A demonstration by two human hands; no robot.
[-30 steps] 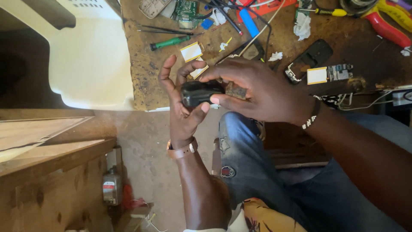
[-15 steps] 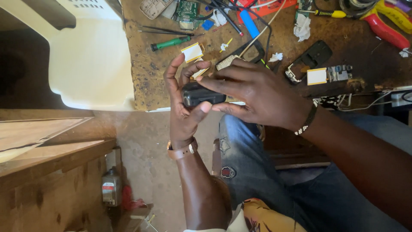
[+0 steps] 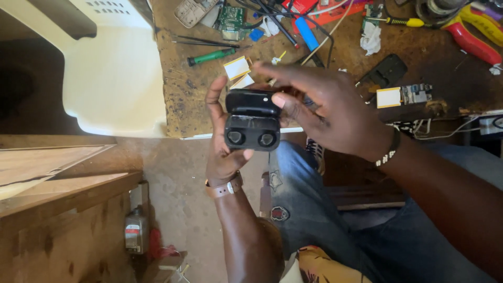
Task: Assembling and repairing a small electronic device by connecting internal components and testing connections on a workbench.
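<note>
2 white labels, yellow-edged (image 3: 237, 67), on surface above hands; similar label (image 3: 388, 97) on small board at right; red-white label (image 3: 132, 230) on floor container.

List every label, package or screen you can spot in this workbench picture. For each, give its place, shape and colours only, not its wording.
Earbud case: a black box with its lid open, held in the left hand, with the right hand on the lid.
Two tags: on the bench above the case, white squares edged in yellow.
Module label: on the bench at right, a white square with an orange edge.
Bottle label: on the floor at lower left, red and white.
</note>
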